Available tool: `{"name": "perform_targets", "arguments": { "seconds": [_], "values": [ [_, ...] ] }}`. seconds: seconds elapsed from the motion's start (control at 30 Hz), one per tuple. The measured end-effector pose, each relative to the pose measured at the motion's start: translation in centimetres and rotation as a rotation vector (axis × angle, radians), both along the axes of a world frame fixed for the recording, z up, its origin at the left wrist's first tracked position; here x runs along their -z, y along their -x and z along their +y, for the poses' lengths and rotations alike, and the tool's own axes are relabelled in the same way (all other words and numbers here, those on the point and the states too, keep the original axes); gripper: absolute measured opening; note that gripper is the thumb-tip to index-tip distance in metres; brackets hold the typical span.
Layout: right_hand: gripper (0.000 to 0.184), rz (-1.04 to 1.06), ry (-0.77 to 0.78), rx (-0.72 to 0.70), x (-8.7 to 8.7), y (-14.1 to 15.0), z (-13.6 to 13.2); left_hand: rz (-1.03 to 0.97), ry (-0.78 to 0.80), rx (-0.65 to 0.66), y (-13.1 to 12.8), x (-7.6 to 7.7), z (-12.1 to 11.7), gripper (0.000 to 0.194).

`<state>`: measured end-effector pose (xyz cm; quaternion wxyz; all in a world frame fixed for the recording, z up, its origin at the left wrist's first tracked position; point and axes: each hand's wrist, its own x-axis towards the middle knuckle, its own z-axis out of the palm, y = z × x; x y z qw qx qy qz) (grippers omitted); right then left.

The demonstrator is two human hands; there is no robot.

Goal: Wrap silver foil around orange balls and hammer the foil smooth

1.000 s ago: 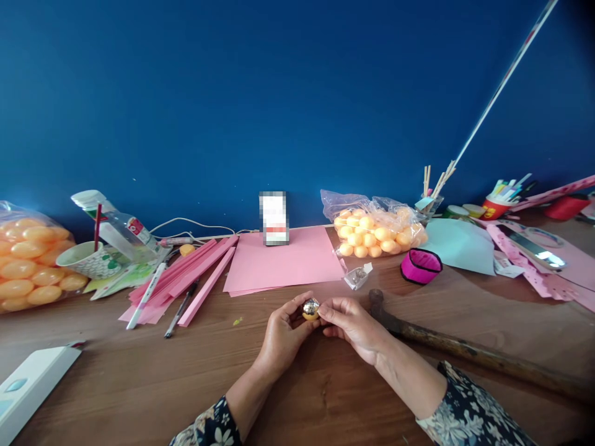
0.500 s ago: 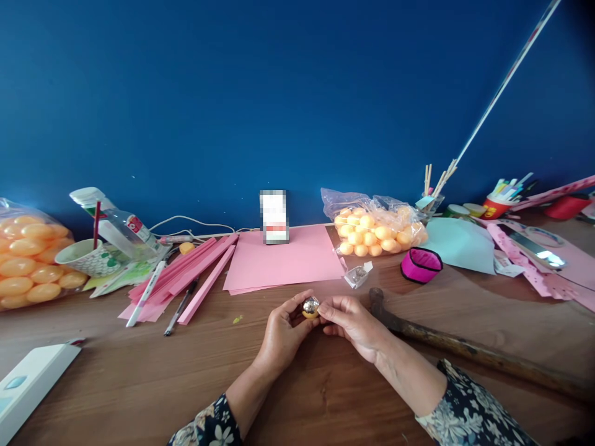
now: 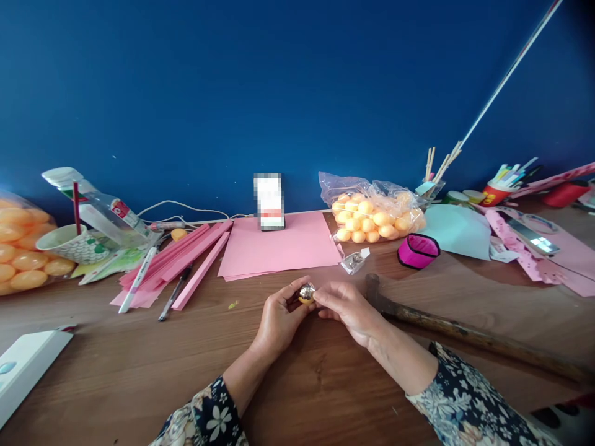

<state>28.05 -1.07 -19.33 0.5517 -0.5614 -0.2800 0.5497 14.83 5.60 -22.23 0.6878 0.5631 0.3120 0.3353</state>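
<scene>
My left hand [image 3: 279, 319] and my right hand [image 3: 346, 308] meet above the wooden table [image 3: 139, 371], fingers pinched together. Between the fingertips of both hands is a small orange ball with a shiny silver cap [image 3: 307, 292]. Just behind my right hand lies a small clear packet of silver bits [image 3: 354, 261]. An old hammer [image 3: 446, 331] lies along the table to the right of my right wrist.
A stack of pink paper [image 3: 279, 251] with a small box [image 3: 269, 202] sits behind my hands. A bag of orange balls [image 3: 376, 220], a pink band [image 3: 418, 251], pink strips and pens [image 3: 176, 269], a bottle [image 3: 100, 207], a cup [image 3: 69, 243] and another bag of balls [image 3: 23, 254] surround it.
My hands keep their hold on the capped ball. The view has tilted down a little, so everything sits slightly higher in the frame.
</scene>
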Motion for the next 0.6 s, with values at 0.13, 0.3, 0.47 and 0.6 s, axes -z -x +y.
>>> {"name": "perform_targets", "arguments": {
  "seconds": [0.13, 0.3, 0.47, 0.6],
  "values": [
    [0.026, -0.005, -0.005, 0.002, 0.28, 0.07, 0.0, 0.014, -0.015, 0.008, -0.02, -0.11, -0.02, 0.05],
    [0.028, -0.004, -0.012, 0.064, 0.5, 0.25, 0.0, 0.027, -0.004, 0.0, -0.05, -0.36, -0.05, 0.051],
    [0.03, -0.02, -0.011, 0.076, 0.12, 0.5, 0.0, 0.014, -0.008, 0.004, -0.04, -0.42, -0.15, 0.052],
    [0.029, 0.004, -0.006, 0.051, -0.13, 0.41, 0.02, 0.019, -0.01, -0.003, -0.03, -0.48, -0.18, 0.053]
  ]
}}
